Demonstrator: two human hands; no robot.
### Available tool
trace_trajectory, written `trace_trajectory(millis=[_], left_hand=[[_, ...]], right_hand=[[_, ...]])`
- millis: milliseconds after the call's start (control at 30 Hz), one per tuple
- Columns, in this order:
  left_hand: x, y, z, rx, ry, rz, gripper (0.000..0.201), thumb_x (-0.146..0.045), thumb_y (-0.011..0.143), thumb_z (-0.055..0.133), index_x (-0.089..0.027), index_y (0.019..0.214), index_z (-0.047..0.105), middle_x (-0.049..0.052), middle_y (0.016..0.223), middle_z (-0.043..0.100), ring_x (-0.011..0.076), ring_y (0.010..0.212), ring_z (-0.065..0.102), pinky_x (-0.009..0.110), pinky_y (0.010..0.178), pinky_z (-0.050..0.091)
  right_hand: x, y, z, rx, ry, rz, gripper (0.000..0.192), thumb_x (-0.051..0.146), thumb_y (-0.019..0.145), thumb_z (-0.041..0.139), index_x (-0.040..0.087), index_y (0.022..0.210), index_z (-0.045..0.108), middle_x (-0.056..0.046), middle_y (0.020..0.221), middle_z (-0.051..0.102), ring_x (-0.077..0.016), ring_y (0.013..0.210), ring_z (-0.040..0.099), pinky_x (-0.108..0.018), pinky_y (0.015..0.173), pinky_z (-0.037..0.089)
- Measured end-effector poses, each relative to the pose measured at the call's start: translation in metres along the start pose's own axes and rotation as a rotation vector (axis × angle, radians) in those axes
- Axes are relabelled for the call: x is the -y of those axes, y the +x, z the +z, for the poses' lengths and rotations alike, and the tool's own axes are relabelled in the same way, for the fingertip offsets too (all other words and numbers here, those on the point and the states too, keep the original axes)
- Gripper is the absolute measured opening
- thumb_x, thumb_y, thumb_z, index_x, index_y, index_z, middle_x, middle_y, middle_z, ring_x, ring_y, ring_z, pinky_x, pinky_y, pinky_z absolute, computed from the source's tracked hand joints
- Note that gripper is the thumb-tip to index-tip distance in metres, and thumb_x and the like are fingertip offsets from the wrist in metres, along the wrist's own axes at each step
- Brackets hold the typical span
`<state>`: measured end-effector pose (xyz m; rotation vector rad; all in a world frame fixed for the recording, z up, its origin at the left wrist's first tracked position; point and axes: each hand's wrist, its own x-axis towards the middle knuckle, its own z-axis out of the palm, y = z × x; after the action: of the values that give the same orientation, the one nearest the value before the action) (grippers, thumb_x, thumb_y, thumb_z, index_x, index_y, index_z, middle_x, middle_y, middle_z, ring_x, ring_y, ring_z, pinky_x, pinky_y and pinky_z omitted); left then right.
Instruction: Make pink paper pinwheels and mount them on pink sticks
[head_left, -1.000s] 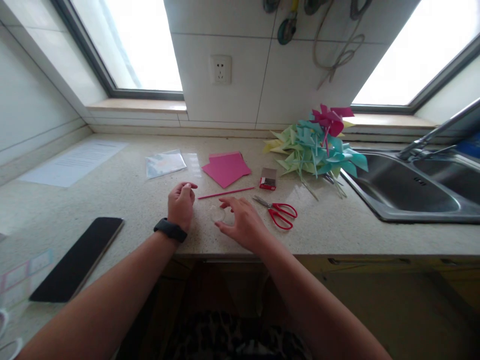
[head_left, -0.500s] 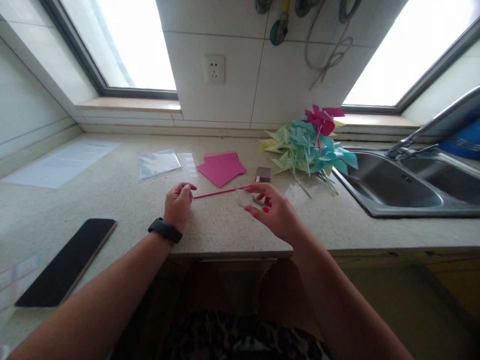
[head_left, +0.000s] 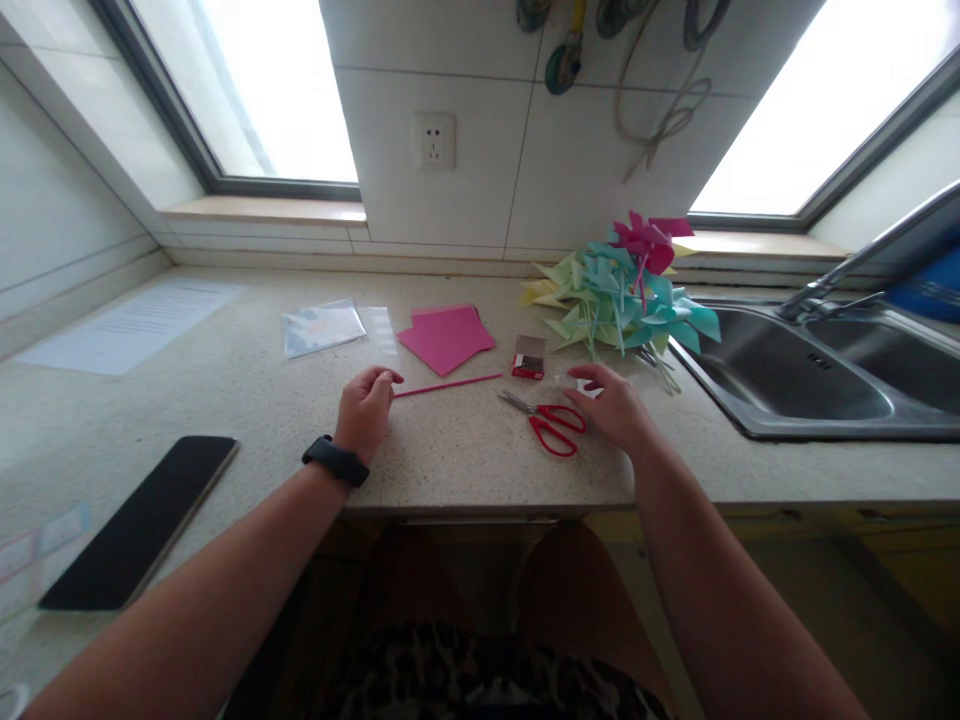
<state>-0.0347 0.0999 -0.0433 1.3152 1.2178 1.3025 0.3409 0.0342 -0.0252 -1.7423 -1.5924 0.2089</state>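
My left hand [head_left: 367, 408] is closed on one end of a thin pink stick [head_left: 450, 384], which points right across the counter. Between the fingers of my right hand [head_left: 609, 400] is a small clear plastic piece [head_left: 564, 381], its exact kind hard to make out. Just left of that hand lie red-handled scissors [head_left: 553, 424], blades toward the left. Behind the scissors sits a small red and brown box [head_left: 529, 358]. Pink paper squares [head_left: 448, 340] lie overlapped beyond the stick.
Green, blue and pink paper pinwheels [head_left: 622, 290] are heaped at the back right, beside a steel sink [head_left: 810, 375]. Clear plastic packets [head_left: 324, 328] and a printed sheet [head_left: 131, 322] lie to the left. A black tablet-like slab [head_left: 142, 520] rests at the near left.
My right hand has moved right with the clear piece, away from the stick's far end, uncovering the scissors and the box. My left hand keeps the stick.
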Motion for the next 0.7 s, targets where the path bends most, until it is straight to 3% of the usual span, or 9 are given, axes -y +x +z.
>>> trace_trajectory(millis=[133,267,333,433,567,700], left_hand=[[-0.01,-0.011,0.003,0.107,0.108,0.122,0.031,-0.035,0.097,0.062,-0.016,0.122,0.062,0.01,0.12,0.065,0.0225,0.1,0.066,0.042,0.085,0.058],[-0.027,-0.03,0.012,0.307,0.273,0.291,0.018,-0.029,0.091,0.065,-0.021,0.104,0.075,0.004,0.082,0.069,0.0161,0.069,0.06,0.029,0.07,0.051],[-0.034,-0.038,0.017,0.442,0.345,0.367,0.028,-0.026,0.086,0.07,-0.026,0.114,0.075,0.005,0.091,0.072,0.0157,0.068,0.059,0.029,0.071,0.05],[-0.039,-0.045,0.024,0.61,0.433,0.442,0.041,-0.029,0.084,0.073,-0.03,0.125,0.071,0.007,0.108,0.073,0.0194,0.08,0.065,0.032,0.078,0.051],[-0.036,-0.047,0.029,0.705,0.524,0.494,0.029,-0.028,0.089,0.068,-0.03,0.117,0.075,0.009,0.105,0.074,0.0252,0.097,0.066,0.038,0.089,0.049],[-0.034,-0.045,0.029,0.701,0.581,0.505,0.023,-0.025,0.092,0.063,-0.027,0.111,0.076,0.009,0.101,0.072,0.0238,0.091,0.066,0.036,0.085,0.049]], right_hand=[[0.028,-0.017,0.005,0.028,-0.002,-0.072,0.042,0.046,0.082,0.071,0.02,0.115,0.068,-0.009,0.094,0.07,-0.0239,0.084,0.066,-0.039,0.073,0.054],[0.07,-0.042,0.016,0.211,0.021,-0.244,0.036,0.034,0.084,0.073,0.024,0.117,0.067,-0.008,0.109,0.069,-0.0197,0.088,0.067,-0.035,0.08,0.054],[0.089,-0.053,0.025,0.277,0.003,-0.32,0.037,0.033,0.08,0.079,0.026,0.115,0.068,-0.006,0.106,0.071,-0.0236,0.1,0.064,-0.039,0.089,0.051],[0.107,-0.066,0.037,0.319,-0.035,-0.371,0.036,0.034,0.081,0.08,0.025,0.114,0.068,-0.007,0.103,0.073,-0.0269,0.104,0.062,-0.042,0.091,0.049],[0.109,-0.072,0.044,0.334,-0.078,-0.39,0.038,0.04,0.081,0.079,0.024,0.113,0.068,-0.008,0.103,0.075,-0.029,0.102,0.062,-0.043,0.091,0.048],[0.09,-0.063,0.029,0.258,-0.119,-0.337,0.033,0.043,0.091,0.067,0.02,0.115,0.066,-0.009,0.109,0.073,-0.0269,0.105,0.062,-0.041,0.095,0.048]])
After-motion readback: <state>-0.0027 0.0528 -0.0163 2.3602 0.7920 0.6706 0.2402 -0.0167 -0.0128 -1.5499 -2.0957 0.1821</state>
